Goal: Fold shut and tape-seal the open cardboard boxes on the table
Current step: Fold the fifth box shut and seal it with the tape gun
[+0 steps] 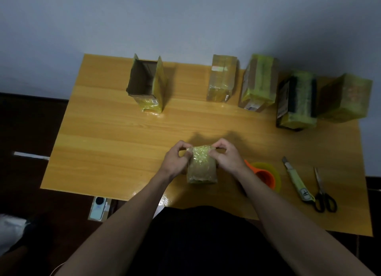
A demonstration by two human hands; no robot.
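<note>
Right now our left hand [175,160] and right hand [225,156] pinch the far top of the small box [202,168] between them, its long side pointing away from us.

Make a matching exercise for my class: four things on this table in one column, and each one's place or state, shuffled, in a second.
Things:
1. open box
2. small box
3. scissors
4. tape roll

Places or states:
A. far right, beside the knife
B. held by both hands
C. back left, flaps up
D. just right of the right hand

Pairs: 1-C, 2-B, 3-A, 4-D. The left hand grips the small box too.
</note>
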